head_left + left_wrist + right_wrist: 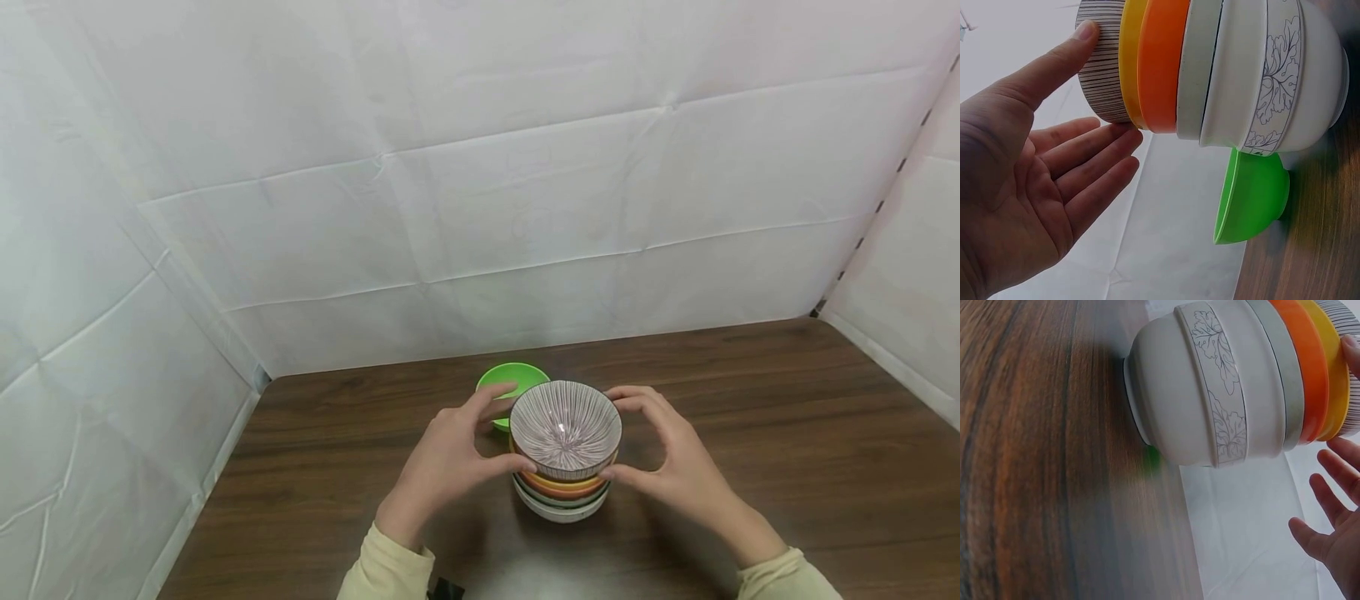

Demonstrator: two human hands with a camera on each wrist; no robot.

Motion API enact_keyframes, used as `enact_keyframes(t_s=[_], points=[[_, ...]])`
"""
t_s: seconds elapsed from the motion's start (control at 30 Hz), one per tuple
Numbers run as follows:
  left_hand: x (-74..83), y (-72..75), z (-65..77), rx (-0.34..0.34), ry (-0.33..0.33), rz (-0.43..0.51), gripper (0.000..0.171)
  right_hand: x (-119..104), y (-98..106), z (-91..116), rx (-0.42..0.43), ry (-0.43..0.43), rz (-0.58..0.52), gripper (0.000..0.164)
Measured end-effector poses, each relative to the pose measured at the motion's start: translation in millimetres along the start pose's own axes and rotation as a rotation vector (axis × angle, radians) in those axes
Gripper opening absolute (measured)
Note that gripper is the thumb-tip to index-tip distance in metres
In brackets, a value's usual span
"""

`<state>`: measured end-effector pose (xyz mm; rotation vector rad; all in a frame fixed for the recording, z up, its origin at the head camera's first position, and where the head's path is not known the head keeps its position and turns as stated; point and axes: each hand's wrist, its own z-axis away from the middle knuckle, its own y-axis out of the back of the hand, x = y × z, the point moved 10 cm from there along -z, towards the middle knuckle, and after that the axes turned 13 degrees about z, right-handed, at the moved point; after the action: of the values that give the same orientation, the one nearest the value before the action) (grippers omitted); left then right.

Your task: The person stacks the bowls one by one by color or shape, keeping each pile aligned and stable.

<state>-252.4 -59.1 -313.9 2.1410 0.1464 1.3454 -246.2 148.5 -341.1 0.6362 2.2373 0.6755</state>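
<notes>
A black-and-white striped bowl [566,425] tops a stack of nested bowls on the table. Beneath it come a yellow bowl [1130,56], an orange bowl [1163,65] and a pale green bowl [1197,72]. At the bottom stands a white bowl [1169,387] with a leaf-patterned band. My left hand [450,446] holds the striped bowl from the left, thumb at the near side and fingers at the far side. From the right, my right hand [678,454] holds the same bowl between thumb and fingers. Several fingers of both hands are spread away from the stack.
A bright green bowl [1254,200] stands upright just behind the stack, partly hidden in the head view. The brown wooden table [787,433] extends to both sides. White sheeting [525,208] closes off the back and sides. A small black object [447,589] shows by the left sleeve.
</notes>
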Motion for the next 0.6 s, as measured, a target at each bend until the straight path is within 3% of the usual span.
enact_keyframes(t_s=[0.6], points=[[0.2,-1.7,-0.4,-0.013,0.012,-0.003,0.081,-1.7,-0.3,0.6,-0.009,0.024,-0.023,0.066]])
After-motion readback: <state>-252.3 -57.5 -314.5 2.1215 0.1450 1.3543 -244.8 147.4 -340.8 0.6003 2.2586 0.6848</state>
